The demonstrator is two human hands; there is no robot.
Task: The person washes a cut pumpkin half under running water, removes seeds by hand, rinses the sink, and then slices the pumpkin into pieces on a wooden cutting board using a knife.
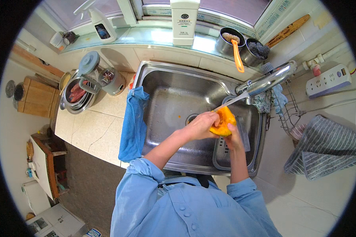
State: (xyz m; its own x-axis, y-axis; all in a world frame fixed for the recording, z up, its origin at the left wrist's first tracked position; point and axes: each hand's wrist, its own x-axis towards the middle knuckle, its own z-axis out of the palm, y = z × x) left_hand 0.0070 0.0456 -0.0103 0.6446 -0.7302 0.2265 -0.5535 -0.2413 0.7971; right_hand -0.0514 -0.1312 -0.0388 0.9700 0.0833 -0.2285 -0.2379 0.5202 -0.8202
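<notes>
A piece of orange pumpkin is held over the right part of a stainless steel sink. My left hand is at its left side, with fingers reaching into the hollow. My right hand grips the pumpkin from the right and below. Water runs from the chrome faucet in a stream that meets the top of the pumpkin. Beneath my hands, a grey plastic drain tray lies in the sink, partly hidden. The drain shows just left of my left hand.
A blue cloth hangs over the sink's left edge. On the left counter stand a blender and stacked metal bowls holding reddish food. The sill holds a white bottle, a spray bottle and metal cups. A power strip is at right.
</notes>
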